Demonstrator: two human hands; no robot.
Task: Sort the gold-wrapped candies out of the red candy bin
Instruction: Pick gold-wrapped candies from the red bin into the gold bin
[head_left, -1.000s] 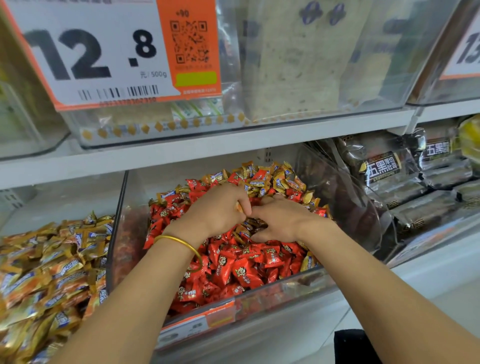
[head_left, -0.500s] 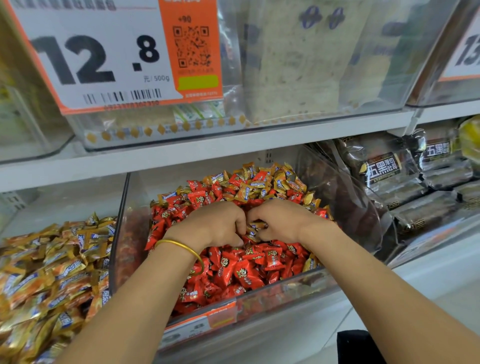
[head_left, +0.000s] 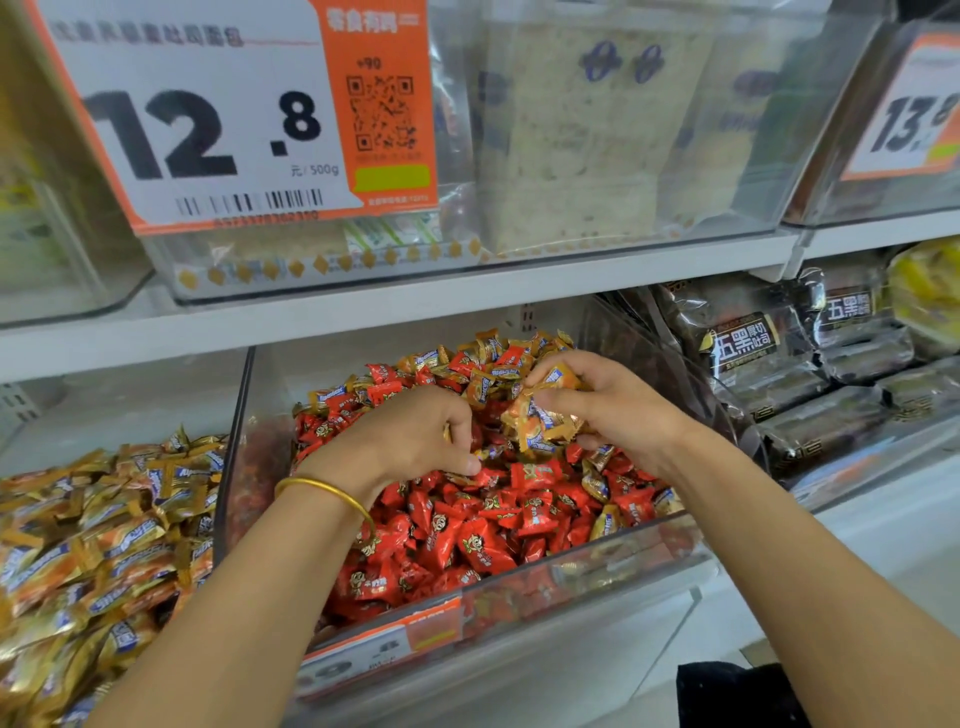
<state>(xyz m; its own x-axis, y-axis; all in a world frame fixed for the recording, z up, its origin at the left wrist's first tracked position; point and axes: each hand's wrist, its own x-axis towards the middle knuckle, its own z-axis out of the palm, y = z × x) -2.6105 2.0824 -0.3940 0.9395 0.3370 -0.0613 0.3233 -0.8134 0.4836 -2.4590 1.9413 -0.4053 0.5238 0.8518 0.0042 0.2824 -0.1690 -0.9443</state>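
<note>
Head view: the right hand (head_left: 615, 410) clutches a bunch of gold-wrapped candies (head_left: 540, 422) just above the pile in the red candy bin (head_left: 519, 584). The left hand (head_left: 415, 441) curls beside them; whether it holds anything cannot be told. Overhead, a price sign (head_left: 208, 130) reads "12.8 元/500g", and dark packets (head_left: 745, 345) at right read "五黑".

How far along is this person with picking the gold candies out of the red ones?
Partway, it seems. Done: the pile's front is mostly red. In hand: the right hand grips a cluster of gold-wrapped candies over the red candy bin; the left hand curls beside it, contents unclear. Left: many gold ones at the pile's back, a few near the front right.
</note>
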